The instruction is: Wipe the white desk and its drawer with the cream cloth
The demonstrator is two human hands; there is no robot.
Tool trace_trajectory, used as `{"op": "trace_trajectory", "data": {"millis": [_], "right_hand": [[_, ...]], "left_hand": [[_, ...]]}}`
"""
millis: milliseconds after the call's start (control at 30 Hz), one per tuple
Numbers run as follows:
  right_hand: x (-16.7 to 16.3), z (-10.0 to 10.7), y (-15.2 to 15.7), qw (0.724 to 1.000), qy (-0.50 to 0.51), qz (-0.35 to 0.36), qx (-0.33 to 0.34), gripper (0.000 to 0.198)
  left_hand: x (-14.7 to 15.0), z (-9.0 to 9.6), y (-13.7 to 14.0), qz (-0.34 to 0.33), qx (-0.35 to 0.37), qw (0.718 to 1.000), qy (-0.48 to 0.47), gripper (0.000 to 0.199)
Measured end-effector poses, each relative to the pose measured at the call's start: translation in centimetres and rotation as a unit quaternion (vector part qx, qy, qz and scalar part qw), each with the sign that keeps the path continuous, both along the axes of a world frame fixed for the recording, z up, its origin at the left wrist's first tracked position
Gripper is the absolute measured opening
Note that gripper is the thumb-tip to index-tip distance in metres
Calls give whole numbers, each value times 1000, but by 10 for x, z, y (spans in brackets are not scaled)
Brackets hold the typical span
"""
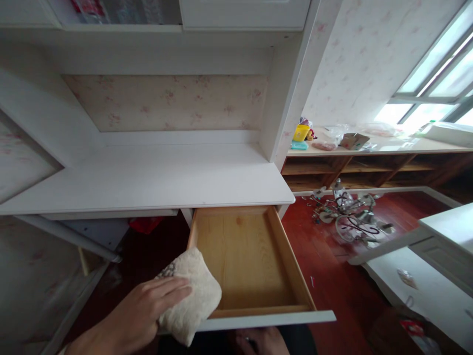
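My left hand (142,313) grips a folded cream cloth (192,296) and presses it on the front left corner of an open wooden drawer (284,256). The drawer sticks out from under a white desk (155,180) and its pine floor is bare. My right hand (264,340) shows only in part at the bottom edge, just below the drawer's white front panel (277,319); I cannot see whether it holds anything.
A metal chandelier (351,217) lies on the red wooden floor to the right. Beyond it a low wooden shelf (369,170) under the window carries a yellow cup (300,133) and bags. White furniture (428,286) stands at right. A red object (145,224) sits under the desk.
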State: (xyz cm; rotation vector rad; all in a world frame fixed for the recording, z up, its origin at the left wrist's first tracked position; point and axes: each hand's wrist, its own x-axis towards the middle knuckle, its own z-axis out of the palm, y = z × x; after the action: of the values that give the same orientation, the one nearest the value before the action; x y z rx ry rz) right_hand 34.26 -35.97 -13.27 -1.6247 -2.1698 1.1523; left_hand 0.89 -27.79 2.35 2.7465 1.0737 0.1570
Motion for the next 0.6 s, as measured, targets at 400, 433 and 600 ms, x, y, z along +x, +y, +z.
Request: {"op": "trace_trajectory", "data": {"millis": [400, 433, 600], "right_hand": [[-8, 38, 45, 995, -16, -8, 95, 35], [-8, 37, 49, 995, -16, -10, 96, 35], [-9, 23, 64, 989, -12, -1, 145, 31]], "left_hand": [[49, -1, -42, 152, 188, 970, 29, 73], [61, -7, -42, 155, 188, 970, 15, 72], [152, -36, -25, 161, 179, 964, -115, 57]]}}
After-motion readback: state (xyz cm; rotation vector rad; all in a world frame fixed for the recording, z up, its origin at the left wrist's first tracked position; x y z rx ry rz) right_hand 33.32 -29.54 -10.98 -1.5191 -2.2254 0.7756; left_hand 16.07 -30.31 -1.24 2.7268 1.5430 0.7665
